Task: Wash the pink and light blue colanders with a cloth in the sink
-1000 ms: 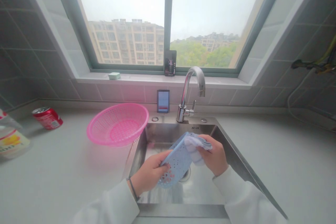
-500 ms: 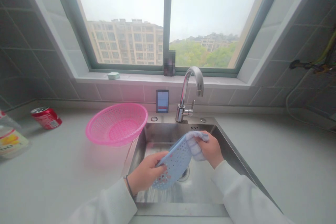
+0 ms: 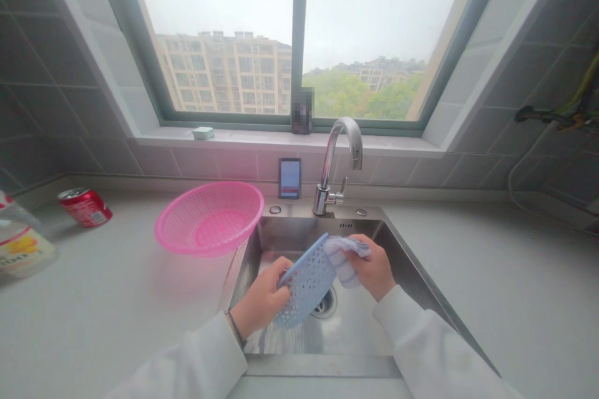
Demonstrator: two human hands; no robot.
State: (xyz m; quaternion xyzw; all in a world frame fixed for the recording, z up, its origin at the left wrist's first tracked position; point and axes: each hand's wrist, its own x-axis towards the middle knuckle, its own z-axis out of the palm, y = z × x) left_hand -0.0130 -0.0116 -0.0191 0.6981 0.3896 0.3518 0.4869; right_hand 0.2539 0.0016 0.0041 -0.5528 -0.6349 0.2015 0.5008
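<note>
Over the steel sink (image 3: 402, 274), my left hand (image 3: 259, 299) grips the lower edge of a light blue perforated strainer (image 3: 304, 283), which is tilted on edge. My right hand (image 3: 374, 268) is closed on a pale striped cloth (image 3: 341, 259) pressed against the strainer's upper rim. Below the strainer the sink drain (image 3: 325, 305) shows. Both sleeves are white, and a dark band sits on my left wrist.
A pink mesh basket (image 3: 210, 218) rests on the counter, overhanging the sink's left edge. A chrome tap (image 3: 337, 159) stands behind the sink, a small screen (image 3: 290, 177) beside it. A red can (image 3: 84, 206) lies far left near a plastic bottle (image 3: 19, 243). Cables (image 3: 552, 115) hang at right.
Both hands and the strainer have shifted slightly up and back in the sink. The strainer has turned more on edge, and the cloth has moved along its upper rim.
</note>
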